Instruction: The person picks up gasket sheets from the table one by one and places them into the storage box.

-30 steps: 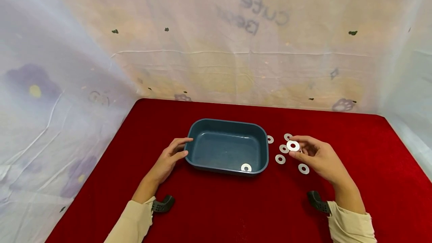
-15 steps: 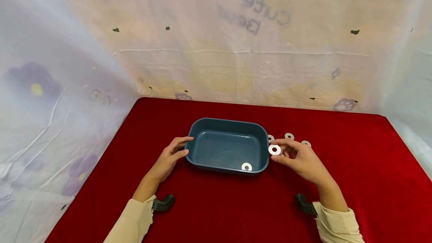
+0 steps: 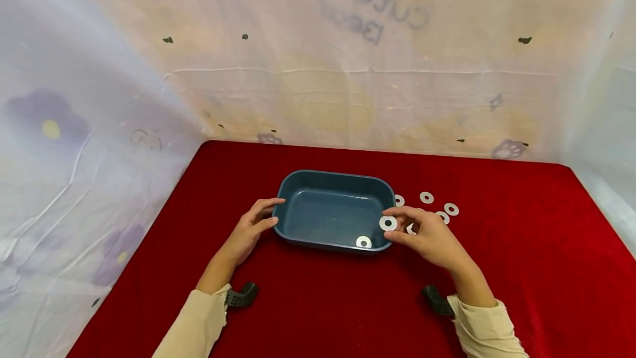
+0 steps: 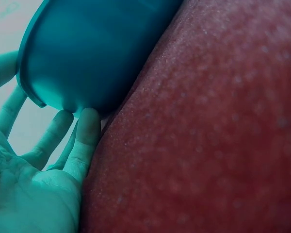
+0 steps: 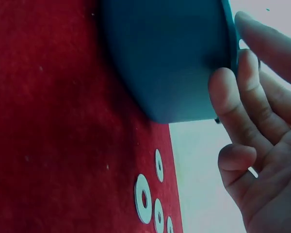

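A dark blue rectangular plastic container (image 3: 330,220) stands on the red cloth, with one flat white washer (image 3: 364,242) inside, near its front right corner. My left hand (image 3: 248,231) is at its left end, index finger and thumb tips on the rim. In the left wrist view, other extended fingers (image 4: 87,131) touch the outer wall. My right hand (image 3: 432,236) pinches another washer (image 3: 388,223) between thumb and index finger, just over the right rim. In the right wrist view the rim hides that washer from sight, while my fingers (image 5: 225,92) show beside the container's wall (image 5: 174,63).
Several more washers (image 3: 451,209) lie on the red cloth (image 3: 521,236) to the right of the container, some partly hidden by the right hand. One washer (image 3: 399,200) is close against the container's right side. A pale printed sheet (image 3: 323,104) hangs behind the table.
My right hand has moved left with the pinched washer, from above the loose washers to over the container's right rim. My left hand has stayed at the left end.
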Demonstrator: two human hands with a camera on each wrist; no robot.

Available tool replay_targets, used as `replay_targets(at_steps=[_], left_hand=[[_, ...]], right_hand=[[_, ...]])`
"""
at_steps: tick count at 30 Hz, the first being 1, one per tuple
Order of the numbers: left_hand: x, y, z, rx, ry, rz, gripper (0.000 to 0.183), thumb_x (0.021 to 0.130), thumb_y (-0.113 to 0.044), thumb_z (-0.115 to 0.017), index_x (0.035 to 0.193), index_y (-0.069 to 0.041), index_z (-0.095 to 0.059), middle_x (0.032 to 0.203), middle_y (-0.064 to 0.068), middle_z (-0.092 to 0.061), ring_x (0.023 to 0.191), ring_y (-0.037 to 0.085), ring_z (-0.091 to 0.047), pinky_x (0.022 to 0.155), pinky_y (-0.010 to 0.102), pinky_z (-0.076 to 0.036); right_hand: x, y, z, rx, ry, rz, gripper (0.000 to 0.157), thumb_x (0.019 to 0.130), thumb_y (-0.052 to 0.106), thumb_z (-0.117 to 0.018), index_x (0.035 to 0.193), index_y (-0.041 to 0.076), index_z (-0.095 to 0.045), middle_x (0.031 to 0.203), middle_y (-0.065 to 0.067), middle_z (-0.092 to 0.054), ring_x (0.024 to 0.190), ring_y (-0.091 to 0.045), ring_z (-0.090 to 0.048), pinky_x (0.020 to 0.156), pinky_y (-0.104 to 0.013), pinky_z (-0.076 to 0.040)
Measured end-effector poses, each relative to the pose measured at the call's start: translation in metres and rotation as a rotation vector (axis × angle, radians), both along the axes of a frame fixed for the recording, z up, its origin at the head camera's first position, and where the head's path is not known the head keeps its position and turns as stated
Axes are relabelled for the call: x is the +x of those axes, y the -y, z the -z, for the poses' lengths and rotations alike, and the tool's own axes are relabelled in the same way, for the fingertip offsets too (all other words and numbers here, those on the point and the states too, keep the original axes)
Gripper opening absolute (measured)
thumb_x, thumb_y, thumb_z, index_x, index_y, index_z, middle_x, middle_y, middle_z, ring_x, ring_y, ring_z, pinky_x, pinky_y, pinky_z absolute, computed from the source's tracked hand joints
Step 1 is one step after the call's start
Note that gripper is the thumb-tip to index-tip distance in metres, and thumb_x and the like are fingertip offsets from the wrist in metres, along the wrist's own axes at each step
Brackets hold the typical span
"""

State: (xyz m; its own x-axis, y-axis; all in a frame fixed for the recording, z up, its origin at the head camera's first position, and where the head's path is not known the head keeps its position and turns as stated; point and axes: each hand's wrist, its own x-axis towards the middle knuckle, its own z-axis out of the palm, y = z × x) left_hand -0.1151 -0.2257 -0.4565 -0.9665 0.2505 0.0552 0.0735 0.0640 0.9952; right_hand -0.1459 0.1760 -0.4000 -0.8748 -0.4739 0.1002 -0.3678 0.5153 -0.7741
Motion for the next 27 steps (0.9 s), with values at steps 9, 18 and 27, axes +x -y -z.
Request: replay_targets(at_steps=[9, 18, 27], left_hand=[[-0.0011, -0.0002, 0.0013, 0.006, 0.001, -0.006, 0.047, 0.102, -0.017, -0.054, 0.146, -0.005, -0.044, 0.148, 0.016, -0.038, 0.128, 0.028, -0.046, 0.099, 0.019, -0.045], [-0.0045, 0.0006, 0.0013, 0.009, 0.0, -0.002, 0.047, 0.103, -0.019, -0.054, 0.147, -0.005, -0.044, 0.149, 0.014, -0.038, 0.127, 0.024, -0.047, 0.099, 0.019, -0.044], [-0.0017, 0.0017, 0.0008, 0.017, 0.01, 0.0, 0.047, 0.102, -0.018, -0.054, 0.146, -0.007, -0.044, 0.148, 0.018, -0.039, 0.125, 0.021, -0.049, 0.098, 0.019, -0.046]], right_hand=[[0.0007, 0.0056, 0.0021, -0.013, 0.032, 0.037, 0.038, 0.086, 0.023, -0.079, 0.121, 0.012, -0.07, 0.076, 0.005, -0.061, 0.068, -0.011, -0.056, 0.06, -0.024, -0.045], [-0.0027, 0.0079, -0.0002, -0.002, 0.066, 0.065, 0.053, 0.089, 0.024, -0.076, 0.136, 0.007, -0.06, 0.077, 0.004, -0.061, 0.072, -0.013, -0.055, 0.062, -0.025, -0.043], [0.0001, 0.0017, -0.004, 0.001, 0.127, 0.043, 0.055, 0.09, 0.028, -0.075, 0.138, 0.005, -0.058, 0.083, 0.001, -0.062, 0.077, -0.015, -0.057, 0.068, -0.025, -0.047]])
